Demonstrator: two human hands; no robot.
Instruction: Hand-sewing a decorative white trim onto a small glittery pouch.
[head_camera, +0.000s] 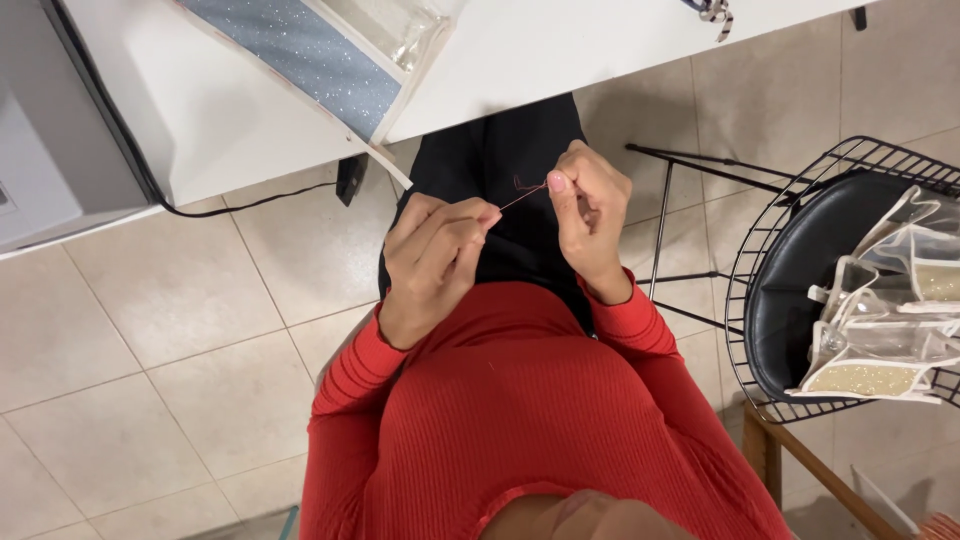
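Red thread (522, 194) pulled taut between both hands, over the lap.
Left hand (435, 255) pinches one end; right hand (590, 215) pinches the other, below the white worktop (560, 45).

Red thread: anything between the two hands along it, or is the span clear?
Nothing visible blocks it. The red thread runs taut and bare from the left hand to the right hand, pinched at both ends, with a small loose loop near the right thumb. Only dark trousers lie behind it.
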